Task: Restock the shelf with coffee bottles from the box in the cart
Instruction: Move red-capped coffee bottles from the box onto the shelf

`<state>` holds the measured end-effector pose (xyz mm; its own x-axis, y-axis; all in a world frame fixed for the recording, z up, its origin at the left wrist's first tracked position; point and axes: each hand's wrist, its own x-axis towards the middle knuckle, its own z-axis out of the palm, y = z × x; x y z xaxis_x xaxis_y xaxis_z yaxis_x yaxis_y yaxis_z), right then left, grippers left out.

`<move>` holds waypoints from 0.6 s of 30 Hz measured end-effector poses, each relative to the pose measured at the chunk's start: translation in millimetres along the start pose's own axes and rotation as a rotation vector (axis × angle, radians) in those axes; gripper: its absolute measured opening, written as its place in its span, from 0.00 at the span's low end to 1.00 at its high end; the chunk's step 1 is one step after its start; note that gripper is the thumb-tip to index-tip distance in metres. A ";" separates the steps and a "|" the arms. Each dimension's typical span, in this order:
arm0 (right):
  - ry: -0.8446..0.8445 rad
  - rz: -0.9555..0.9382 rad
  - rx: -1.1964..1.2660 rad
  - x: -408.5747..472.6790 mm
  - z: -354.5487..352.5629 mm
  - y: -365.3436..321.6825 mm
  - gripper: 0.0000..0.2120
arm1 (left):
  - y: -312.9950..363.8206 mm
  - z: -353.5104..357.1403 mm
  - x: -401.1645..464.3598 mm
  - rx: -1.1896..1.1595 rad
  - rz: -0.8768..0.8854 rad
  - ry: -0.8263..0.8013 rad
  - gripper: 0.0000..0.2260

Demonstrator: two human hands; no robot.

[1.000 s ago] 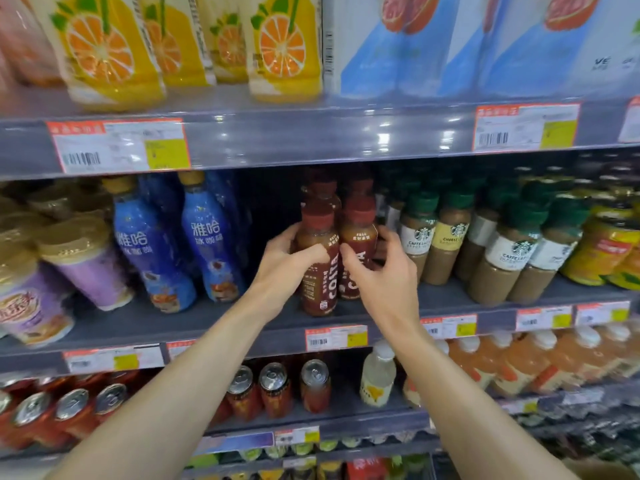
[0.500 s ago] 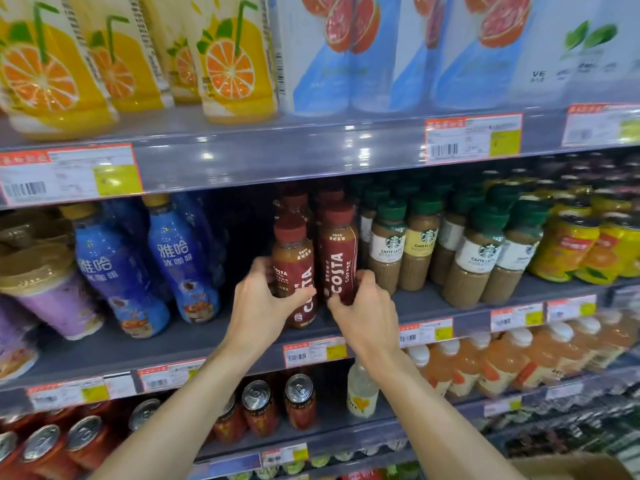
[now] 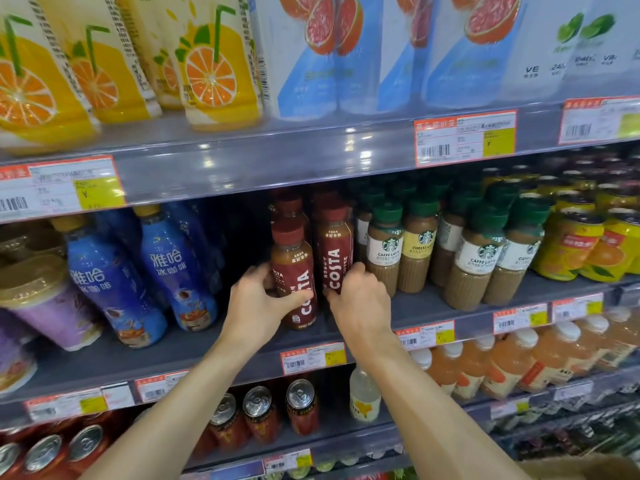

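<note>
While both front Costa bottles are gripped, L hand [image 3: 258,304] wrapped on the left bottle [image 3: 294,277] and R hand [image 3: 360,299] on the right bottle [image 3: 334,252], just left of the Starbucks bottles [image 3: 385,251], labels should be squared fwd and bases seated flat before release.

Both hands slid down the two Costa bottles, from the upper labels a second ago to near the bases. The left hand [image 3: 258,306] wraps the left Costa bottle [image 3: 294,271] low. The right hand [image 3: 360,299] now pinches the bottom of the right Costa bottle [image 3: 334,251].
</note>
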<state>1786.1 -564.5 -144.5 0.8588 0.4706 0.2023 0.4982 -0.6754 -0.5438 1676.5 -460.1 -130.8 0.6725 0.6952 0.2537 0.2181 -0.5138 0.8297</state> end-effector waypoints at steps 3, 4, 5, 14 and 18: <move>-0.010 0.008 -0.012 7.0 4.4 -3.4 0.15 | -0.8 0.1 2.4 0.006 -0.001 -0.022 0.22; -0.007 0.008 -0.020 8.8 5.8 -4.1 0.15 | -0.6 0.6 2.5 0.008 0.001 -0.024 0.22; -0.005 0.009 -0.027 10.3 6.9 -4.7 0.14 | -0.3 1.0 2.4 0.009 0.003 -0.025 0.23; -0.046 0.072 0.035 7.9 2.6 -4.0 0.17 | 0.0 1.2 -0.1 0.013 -0.010 -0.013 0.23; -0.108 0.007 0.036 -15.6 5.1 8.1 0.20 | 0.0 3.2 0.7 0.014 -0.015 -0.001 0.21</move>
<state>1776.1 -574.5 -156.2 0.8433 0.5259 0.1105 0.4862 -0.6591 -0.5738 1679.3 -461.3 -132.2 0.6699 0.7025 0.2403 0.2385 -0.5101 0.8264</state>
